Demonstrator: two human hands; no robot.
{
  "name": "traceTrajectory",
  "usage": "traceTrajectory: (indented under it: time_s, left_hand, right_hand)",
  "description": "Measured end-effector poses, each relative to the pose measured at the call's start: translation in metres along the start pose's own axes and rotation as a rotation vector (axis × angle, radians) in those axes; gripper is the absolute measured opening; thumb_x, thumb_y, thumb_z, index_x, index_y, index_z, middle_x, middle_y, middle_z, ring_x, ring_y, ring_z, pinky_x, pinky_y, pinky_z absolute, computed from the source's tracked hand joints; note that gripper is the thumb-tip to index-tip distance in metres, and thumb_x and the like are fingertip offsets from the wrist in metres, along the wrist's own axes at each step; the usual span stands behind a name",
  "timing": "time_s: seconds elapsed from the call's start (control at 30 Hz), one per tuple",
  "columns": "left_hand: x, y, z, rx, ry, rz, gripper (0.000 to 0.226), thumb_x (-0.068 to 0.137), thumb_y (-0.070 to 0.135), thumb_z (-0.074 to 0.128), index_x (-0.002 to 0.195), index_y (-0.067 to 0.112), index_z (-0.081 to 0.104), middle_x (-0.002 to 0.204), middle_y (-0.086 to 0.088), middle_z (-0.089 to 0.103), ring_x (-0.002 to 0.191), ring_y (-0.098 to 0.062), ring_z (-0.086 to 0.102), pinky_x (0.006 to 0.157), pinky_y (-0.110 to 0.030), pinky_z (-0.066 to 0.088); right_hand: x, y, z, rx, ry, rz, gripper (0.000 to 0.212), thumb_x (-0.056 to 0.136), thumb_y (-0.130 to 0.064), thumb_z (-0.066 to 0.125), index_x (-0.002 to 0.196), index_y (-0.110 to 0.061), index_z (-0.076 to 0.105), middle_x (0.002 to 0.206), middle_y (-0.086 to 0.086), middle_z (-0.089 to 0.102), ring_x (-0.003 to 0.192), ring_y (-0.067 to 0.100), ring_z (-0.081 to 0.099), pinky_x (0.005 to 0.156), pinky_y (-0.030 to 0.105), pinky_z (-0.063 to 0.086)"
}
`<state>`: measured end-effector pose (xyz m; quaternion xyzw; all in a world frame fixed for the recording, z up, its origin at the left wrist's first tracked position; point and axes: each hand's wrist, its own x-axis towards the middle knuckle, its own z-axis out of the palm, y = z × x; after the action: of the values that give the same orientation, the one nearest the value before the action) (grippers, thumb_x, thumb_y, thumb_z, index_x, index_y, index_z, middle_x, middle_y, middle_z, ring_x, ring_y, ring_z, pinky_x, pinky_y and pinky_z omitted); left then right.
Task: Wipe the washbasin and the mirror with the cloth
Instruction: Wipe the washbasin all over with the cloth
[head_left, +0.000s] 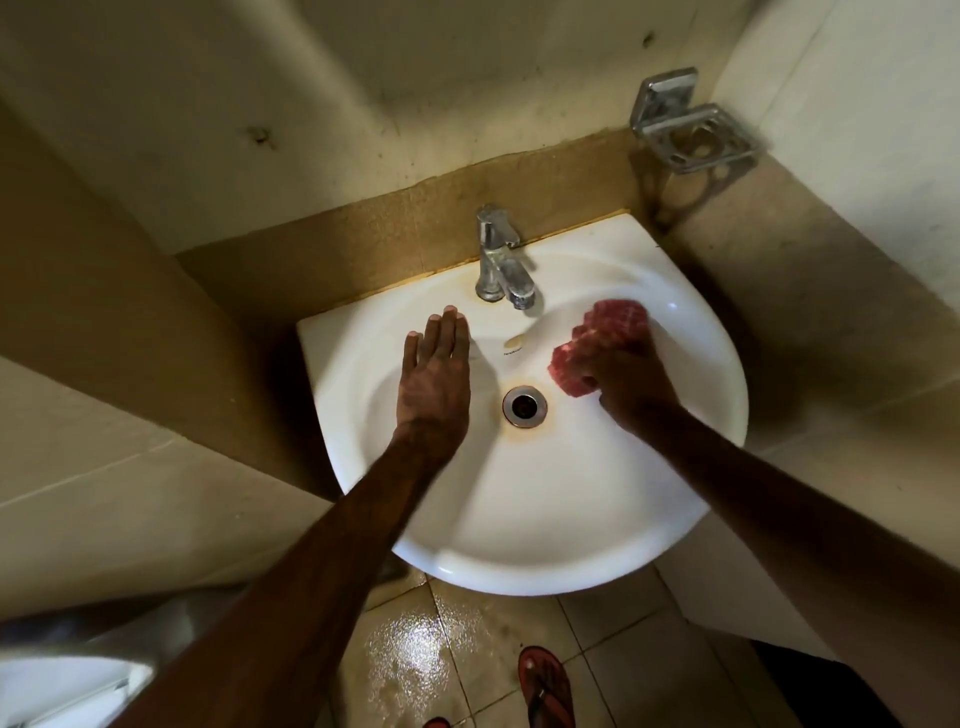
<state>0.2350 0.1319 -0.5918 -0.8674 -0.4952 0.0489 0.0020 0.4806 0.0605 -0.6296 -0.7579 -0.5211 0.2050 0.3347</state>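
Glossy white rounded washbasin (519, 545), crumpled red waffle cloth (608, 332) in curled right hand (628, 384), left hand (434, 384) flat

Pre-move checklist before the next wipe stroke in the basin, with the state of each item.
1. Cloth gripped by right hand: ok.
2. Cloth pressed on the washbasin wall: cannot tell, the cloth is blurred.
3. Left hand out of the cloth's way: ok, open, left of the drain, apart from the cloth.
4. Tap off: ok, no stream visible.
5. Drain surround clean: not ok, a brownish ring shows around it.
6. Mirror state: cannot tell, not in view.
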Motion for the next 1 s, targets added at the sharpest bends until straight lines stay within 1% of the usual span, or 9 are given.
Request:
traceTrajectory:
  time_s: [0.13,0.2,0.3,0.47,0.6,0.7,0.8,0.9,1.0]
  left_hand:
    - [0.0,0.0,0.002,0.005,0.012,0.005,0.093,0.089,0.004,0.056,0.159,0.006,-0.005,0.168,-0.01,-0.008,0.156,-0.028,0.0,0.126,-0.044,0.007]
    - [-0.002,0.0,0.001,-0.006,0.012,0.004,0.095,0.087,0.004,0.058,0.159,0.005,-0.005,0.168,-0.011,-0.007,0.156,-0.029,0.001,0.126,-0.044,0.007]
    - [-0.002,0.0,-0.005,-0.008,0.0,0.012,0.095,0.087,0.004,0.058,0.159,0.004,-0.004,0.168,-0.011,-0.005,0.155,-0.029,0.003,0.126,-0.044,0.008]
    - [-0.003,0.0,-0.01,-0.047,0.002,0.017,0.088,0.09,0.001,0.051,0.159,0.003,-0.004,0.168,-0.011,-0.005,0.155,-0.029,0.003,0.126,-0.043,0.006]
    - [-0.002,-0.003,-0.012,-0.051,0.0,0.046,0.085,0.091,0.002,0.049,0.159,0.003,-0.003,0.168,-0.012,-0.004,0.155,-0.029,0.003,0.127,-0.043,0.006]
    - [0.0,-0.008,-0.016,-0.047,-0.011,0.079,0.085,0.09,0.003,0.051,0.159,0.004,0.0,0.168,-0.012,0.0,0.155,-0.028,0.006,0.126,-0.042,0.009]
    - [0.005,-0.015,-0.019,-0.081,-0.008,0.108,0.091,0.083,0.004,0.061,0.159,0.006,0.01,0.167,-0.01,0.009,0.154,-0.026,0.014,0.125,-0.04,0.017]
    - [0.008,-0.019,-0.024,-0.089,-0.039,0.129,0.095,0.08,0.005,0.066,0.159,0.008,0.013,0.167,-0.009,0.011,0.154,-0.025,0.014,0.125,-0.039,0.017]
    - [0.009,-0.019,-0.027,-0.085,-0.064,0.139,0.096,0.08,0.007,0.067,0.159,0.008,0.012,0.167,-0.009,0.01,0.154,-0.025,0.013,0.126,-0.038,0.014]
  right_hand:
    - [-0.022,0.02,0.002,-0.865,-0.156,-0.164,0.064,0.074,-0.004,0.069,0.135,-0.021,0.06,0.142,0.0,0.06,0.144,0.027,0.046,0.123,0.062,0.016]
    - [-0.032,0.006,0.011,-0.875,-0.248,-0.021,0.047,0.086,-0.008,0.059,0.132,-0.017,0.065,0.143,0.012,0.06,0.146,0.036,0.044,0.123,0.064,0.012]
    - [-0.043,-0.027,0.023,-1.002,-0.416,0.085,0.025,0.071,-0.037,0.084,0.091,-0.023,0.081,0.108,0.014,0.077,0.114,0.032,0.07,0.1,0.051,0.053]
    - [-0.068,-0.072,0.021,-0.84,-0.567,0.034,0.035,0.092,-0.016,0.057,0.12,-0.03,0.07,0.119,0.003,0.071,0.12,0.026,0.064,0.104,0.031,0.043]
    - [-0.056,-0.08,-0.001,-0.225,-0.435,0.206,0.042,0.091,-0.061,0.062,0.083,-0.022,0.075,0.073,0.011,0.073,0.064,0.029,0.071,0.064,0.027,0.054]
    - [-0.039,-0.082,-0.032,0.257,-0.018,0.247,0.051,0.086,-0.06,0.068,0.077,-0.01,0.076,0.056,0.018,0.066,0.043,0.034,0.061,0.051,0.043,0.057]
    - [-0.002,-0.07,-0.06,0.118,0.327,0.089,0.036,0.099,-0.053,0.058,0.105,-0.023,0.078,0.075,0.007,0.076,0.066,0.026,0.073,0.065,0.046,0.061]
    - [0.047,-0.052,-0.077,-0.077,0.282,0.098,0.047,0.093,-0.029,0.046,0.136,-0.025,0.063,0.13,0.007,0.069,0.12,0.029,0.065,0.103,0.051,0.053]
    - [0.08,-0.044,-0.062,-0.412,0.211,0.054,0.051,0.095,-0.032,0.035,0.131,-0.018,0.068,0.129,0.02,0.067,0.123,0.042,0.059,0.111,0.054,0.043]
